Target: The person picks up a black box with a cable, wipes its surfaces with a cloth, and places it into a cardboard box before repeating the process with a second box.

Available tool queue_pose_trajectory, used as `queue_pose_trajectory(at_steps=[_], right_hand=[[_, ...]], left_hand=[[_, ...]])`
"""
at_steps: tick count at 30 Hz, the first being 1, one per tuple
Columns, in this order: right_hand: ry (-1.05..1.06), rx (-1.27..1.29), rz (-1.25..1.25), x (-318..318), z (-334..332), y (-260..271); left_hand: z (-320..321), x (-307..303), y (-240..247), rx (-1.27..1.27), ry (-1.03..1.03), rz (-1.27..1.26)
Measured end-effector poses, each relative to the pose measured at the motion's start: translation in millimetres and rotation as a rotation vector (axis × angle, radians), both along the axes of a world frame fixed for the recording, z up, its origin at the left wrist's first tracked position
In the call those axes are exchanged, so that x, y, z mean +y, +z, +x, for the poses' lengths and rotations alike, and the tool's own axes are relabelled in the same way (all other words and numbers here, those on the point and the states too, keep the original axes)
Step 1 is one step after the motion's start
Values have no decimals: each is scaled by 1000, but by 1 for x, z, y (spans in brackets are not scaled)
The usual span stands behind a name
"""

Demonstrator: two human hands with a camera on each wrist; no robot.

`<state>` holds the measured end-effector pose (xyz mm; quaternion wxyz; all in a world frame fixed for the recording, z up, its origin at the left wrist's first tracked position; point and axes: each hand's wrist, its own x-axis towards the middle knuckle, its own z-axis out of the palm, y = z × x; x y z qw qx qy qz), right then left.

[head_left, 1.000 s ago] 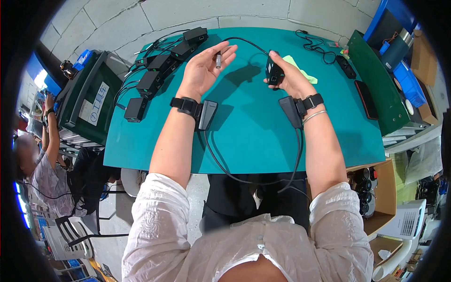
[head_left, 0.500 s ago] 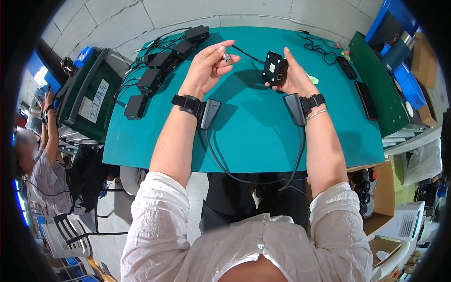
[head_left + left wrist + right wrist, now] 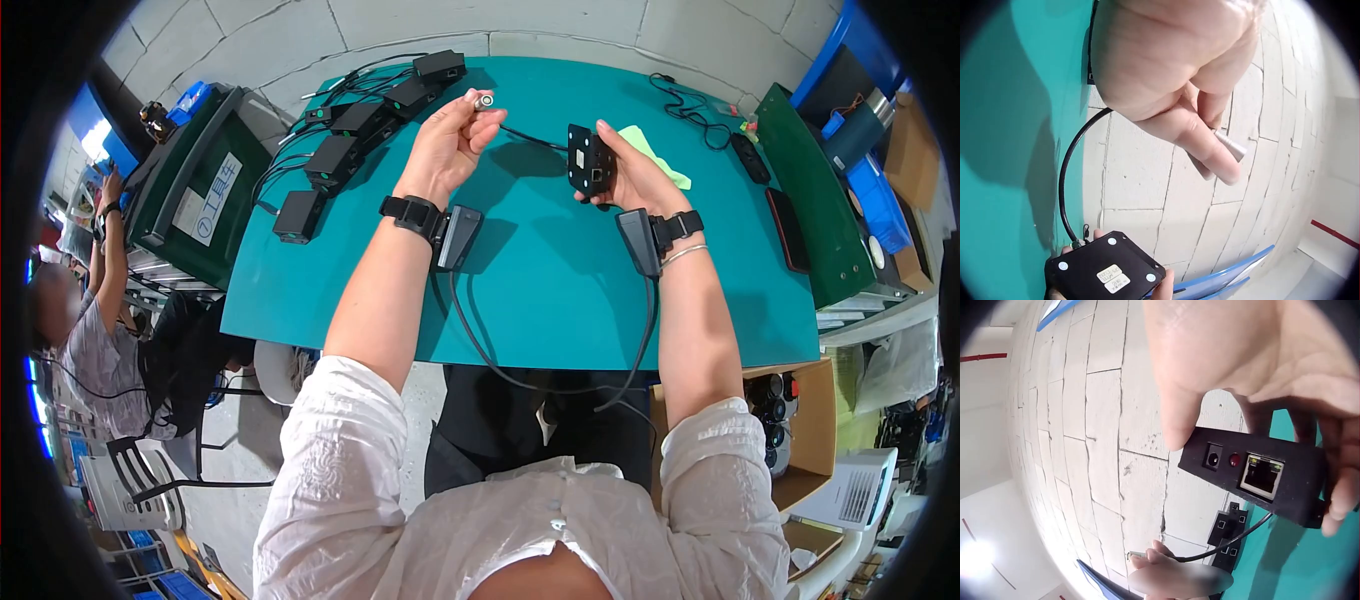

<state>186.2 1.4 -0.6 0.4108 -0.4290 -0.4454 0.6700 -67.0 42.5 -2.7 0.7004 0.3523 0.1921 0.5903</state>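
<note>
My left hand (image 3: 450, 150) pinches a silvery cylindrical metal plug (image 3: 484, 101) between thumb and fingers, its round end turned toward the head camera. In the left wrist view, the plug's plain side (image 3: 1232, 144) sticks out past the fingertips. A black cable (image 3: 530, 138) runs between this hand and a small black box (image 3: 590, 162). My right hand (image 3: 640, 180) grips that box by its edges, above the table. The right wrist view shows a network socket (image 3: 1261, 477), a red round part (image 3: 1234, 460) and a round power jack (image 3: 1213, 457) on one side. White labels (image 3: 1113, 278) mark its flat face.
Several similar black boxes (image 3: 335, 160) with cables stand in a row at the table's (image 3: 560, 310) back left. A light green cloth (image 3: 650, 155) lies behind my right hand. A coiled black cable (image 3: 690, 110) and a dark phone-like slab (image 3: 787, 230) are at the right.
My left hand has gone from an open palm with the plug on its fingers to pinching it, end turned up. The box in my right hand has rotated, bringing its labelled face into view.
</note>
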Motion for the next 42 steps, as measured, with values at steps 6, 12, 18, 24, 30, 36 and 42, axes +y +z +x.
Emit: queue_pose_trajectory(at_steps=[6,12,18,24,30,36,42], right_hand=[[1,-17,1,0,-1,-1],[-5,-44,27,-4,-1,2],[-68,-11,151,4,0,-5],[-237,-309,616,14,-5,-10],[-319,-761,979,7,-11,-12],[-329,-847,970,6,-9,-13],[-373,-893,1002,5,-9,-11]], left_hand=[[-1,0,0,16,-3,-12],[-2,2,-2,34,-17,7],[-1,3,-3,37,-7,5],[1,1,-2,63,-66,50],[3,0,-3,103,-21,52],[6,-5,-1,141,44,45],[3,-2,-3,193,-42,24]])
